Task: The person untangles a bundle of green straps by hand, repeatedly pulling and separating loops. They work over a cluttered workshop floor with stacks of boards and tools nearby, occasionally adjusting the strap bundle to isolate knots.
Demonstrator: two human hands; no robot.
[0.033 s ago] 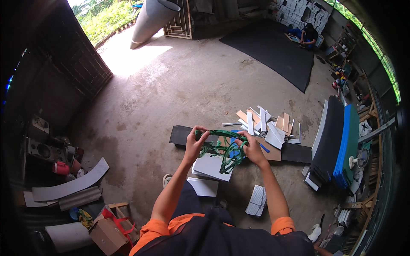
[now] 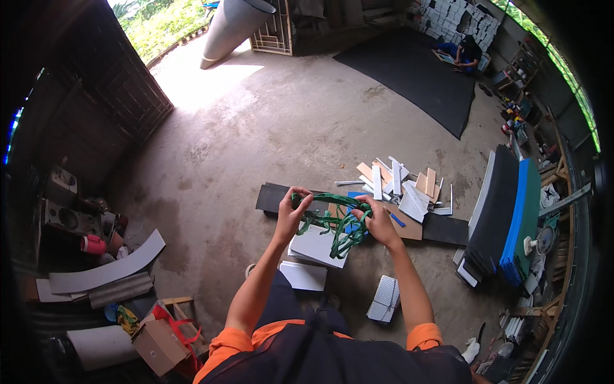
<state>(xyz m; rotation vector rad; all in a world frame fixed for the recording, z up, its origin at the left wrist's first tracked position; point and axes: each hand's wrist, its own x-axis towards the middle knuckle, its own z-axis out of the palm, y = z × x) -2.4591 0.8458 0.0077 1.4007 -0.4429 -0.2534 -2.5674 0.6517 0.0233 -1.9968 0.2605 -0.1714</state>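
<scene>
With the left hand [image 2: 295,212] and right hand [image 2: 377,222] each pinching the tangled, green, plastic-looking cord [image 2: 343,246] above stacked, flat white sheets [image 2: 318,246], teasing its dangling strands apart gently should avoid tightening them.

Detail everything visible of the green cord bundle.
The green cord bundle is a loose tangle of thin, plastic-looking strands. One span runs between the left hand and right hand, both gripping it; looped strands droop below, the bulk toward the right hand. It hangs in midair, overlapping white boards in view.

The grey floor [image 2: 211,134] bears a black mat [image 2: 416,77] and scattered strips [image 2: 377,182].
</scene>
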